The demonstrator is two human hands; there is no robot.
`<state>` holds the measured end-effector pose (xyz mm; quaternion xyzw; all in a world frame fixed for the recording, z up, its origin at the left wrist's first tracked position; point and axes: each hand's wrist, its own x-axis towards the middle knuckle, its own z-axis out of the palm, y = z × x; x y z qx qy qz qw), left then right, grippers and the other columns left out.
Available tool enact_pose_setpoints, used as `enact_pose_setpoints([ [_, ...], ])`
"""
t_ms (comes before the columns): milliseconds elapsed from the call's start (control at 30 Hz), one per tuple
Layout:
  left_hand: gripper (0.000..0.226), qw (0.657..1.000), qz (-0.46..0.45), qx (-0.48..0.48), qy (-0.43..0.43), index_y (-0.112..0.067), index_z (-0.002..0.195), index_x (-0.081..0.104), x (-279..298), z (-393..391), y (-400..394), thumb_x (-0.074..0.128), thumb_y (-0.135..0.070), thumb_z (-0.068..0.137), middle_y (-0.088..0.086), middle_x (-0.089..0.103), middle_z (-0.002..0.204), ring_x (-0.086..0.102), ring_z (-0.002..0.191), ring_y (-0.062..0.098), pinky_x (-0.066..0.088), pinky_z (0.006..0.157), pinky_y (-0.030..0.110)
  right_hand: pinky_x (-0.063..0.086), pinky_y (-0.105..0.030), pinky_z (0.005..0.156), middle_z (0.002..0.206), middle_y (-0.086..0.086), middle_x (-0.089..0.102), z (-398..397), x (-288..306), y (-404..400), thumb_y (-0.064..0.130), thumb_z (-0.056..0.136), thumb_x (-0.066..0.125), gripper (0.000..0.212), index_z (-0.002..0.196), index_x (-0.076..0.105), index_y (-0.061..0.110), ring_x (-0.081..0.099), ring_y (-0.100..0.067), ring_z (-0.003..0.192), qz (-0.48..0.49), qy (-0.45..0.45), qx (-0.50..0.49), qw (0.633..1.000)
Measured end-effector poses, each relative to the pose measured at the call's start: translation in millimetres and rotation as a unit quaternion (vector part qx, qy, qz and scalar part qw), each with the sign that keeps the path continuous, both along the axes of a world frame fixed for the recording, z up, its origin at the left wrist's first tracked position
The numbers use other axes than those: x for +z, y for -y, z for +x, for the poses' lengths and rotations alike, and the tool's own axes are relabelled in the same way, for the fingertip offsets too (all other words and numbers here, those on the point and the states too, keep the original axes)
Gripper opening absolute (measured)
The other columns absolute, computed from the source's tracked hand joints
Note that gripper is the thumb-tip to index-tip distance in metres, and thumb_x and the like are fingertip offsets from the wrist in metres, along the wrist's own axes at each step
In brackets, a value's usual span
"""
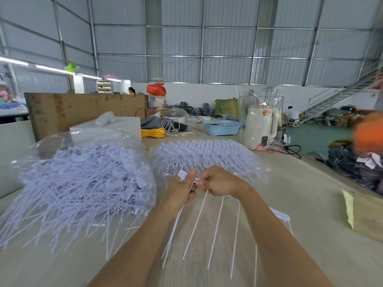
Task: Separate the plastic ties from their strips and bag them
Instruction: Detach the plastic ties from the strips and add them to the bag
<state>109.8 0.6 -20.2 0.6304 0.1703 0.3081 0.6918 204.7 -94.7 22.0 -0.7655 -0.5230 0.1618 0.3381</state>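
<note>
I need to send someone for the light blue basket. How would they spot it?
Start at the long pale table; at its far end, left of the white appliance wrapped in plastic, sits the blue basket. It alone has slotted sides.

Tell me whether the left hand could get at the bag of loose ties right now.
Probably not yet: the left hand grips the strip of ties. The bag lies close on its side, nothing between.

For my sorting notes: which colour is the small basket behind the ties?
Light blue, with a perforated wall; the basket shows best in the head view.
</note>
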Motion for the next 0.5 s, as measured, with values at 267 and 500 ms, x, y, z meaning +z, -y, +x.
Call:
enact_pose_setpoints([
  [267,0.030,0.999,0.026,-0.027,-0.023,-0.011,0.074,0.050,3,-4,-1,0.047,-0.026,0.099,-0.004,0.038,0.046,0.031,0.032,0.005,0.023,0.033,0.012,0.035,-0.014,0.044,0.060,0.000,0.047,-1,6,6,0.013,0.094,0.052,0.030,0.065,0.050,0.008,0.041,-0.007,0.050,-0.034,0.000,0.014,0.999],
  [500,0.032,0.989,0.028,-0.115,-0.085,-0.016,0.067,0.042,4,-4,2,0.047,-0.022,0.099,-0.008,0.033,0.040,0.025,0.029,0.003,0.018,0.032,0.009,0.034,-0.024,0.052,0.075,-0.009,0.054,-1,21,20,0.013,0.093,0.054,0.029,0.065,0.056,0.016,0.041,-0.019,0.059,-0.141,0.043,0.057,0.987],
])
